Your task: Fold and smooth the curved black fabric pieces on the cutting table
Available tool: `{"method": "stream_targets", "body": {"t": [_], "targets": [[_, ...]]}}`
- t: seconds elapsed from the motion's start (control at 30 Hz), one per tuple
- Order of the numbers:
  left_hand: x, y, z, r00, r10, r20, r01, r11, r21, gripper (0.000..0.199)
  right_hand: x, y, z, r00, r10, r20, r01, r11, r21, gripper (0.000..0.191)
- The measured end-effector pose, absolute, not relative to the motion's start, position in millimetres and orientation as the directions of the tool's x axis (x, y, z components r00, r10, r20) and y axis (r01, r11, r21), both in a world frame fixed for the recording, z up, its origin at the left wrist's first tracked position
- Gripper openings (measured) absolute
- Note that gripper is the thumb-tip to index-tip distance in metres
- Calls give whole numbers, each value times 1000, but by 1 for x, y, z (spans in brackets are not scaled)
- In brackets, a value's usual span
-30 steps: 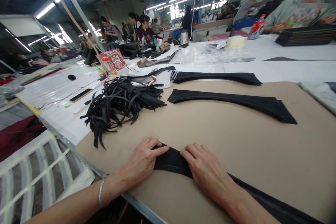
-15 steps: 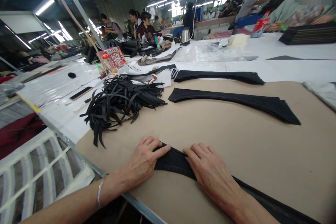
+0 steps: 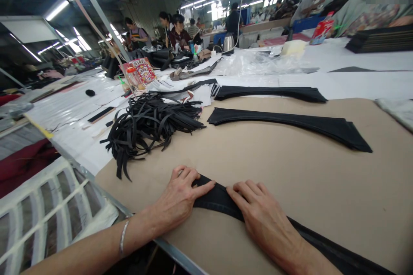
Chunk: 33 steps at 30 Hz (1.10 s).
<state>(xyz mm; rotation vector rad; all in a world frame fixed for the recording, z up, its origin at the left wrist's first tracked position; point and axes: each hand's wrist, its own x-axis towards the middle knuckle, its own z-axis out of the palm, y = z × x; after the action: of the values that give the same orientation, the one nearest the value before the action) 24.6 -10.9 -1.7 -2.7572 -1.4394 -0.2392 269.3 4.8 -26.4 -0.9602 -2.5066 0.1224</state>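
A long, curved black strip (image 3: 218, 201), leather-like, lies across the beige sheet and runs off towards the lower right. My left hand (image 3: 180, 195) grips its left end, thumb stretched along the upper edge and the other fingers curled at the tip. A short gap away, my right hand (image 3: 261, 212) pinches the strip's upper edge; its forearm covers part of the strip. Two similar black pieces, one nearer (image 3: 284, 123) and one farther back (image 3: 271, 93), lie beyond my hands, each looking layered.
A heap of narrow black strips (image 3: 151, 122) lies at the sheet's left side. A white slatted plastic piece (image 3: 48, 210) stands beside the table edge. Farther back are a red bottle (image 3: 322, 29), a dark stack (image 3: 380, 39), a kettle (image 3: 228, 43) and several people.
My left thumb has slid slightly right along the strip's upper edge, nearer my right hand. Both hands keep hold of the strip; the view has shifted slightly.
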Motion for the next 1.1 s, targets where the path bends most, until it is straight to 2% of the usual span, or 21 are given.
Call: {"method": "stream_targets", "body": {"t": [0.13,0.23,0.43,0.53,0.67,0.97,1.1], "targets": [[28,-12,-2,538,827,161,831,-553,63,51,276,4,-26,-635,679,369,629,731,-263,38],[32,-12,0,521,831,197,834,-544,90,50,278,4,-26,-615,691,380,659,715,-234,30],[50,-9,0,550,805,223,758,-593,271,41,276,5,-27,-615,676,406,652,725,-220,27],[58,-9,-6,555,800,226,734,-599,320,37,273,3,-27,-594,670,445,659,723,-208,27],[59,-10,-11,571,795,205,730,-605,317,36,272,-1,-26,-594,676,437,667,717,-202,27],[59,-12,-10,588,787,189,725,-616,308,41,292,-5,-23,-596,714,368,662,696,-279,34],[62,-14,-8,587,789,181,736,-613,287,45,300,-4,-19,-585,749,312,687,662,-299,23]]}}
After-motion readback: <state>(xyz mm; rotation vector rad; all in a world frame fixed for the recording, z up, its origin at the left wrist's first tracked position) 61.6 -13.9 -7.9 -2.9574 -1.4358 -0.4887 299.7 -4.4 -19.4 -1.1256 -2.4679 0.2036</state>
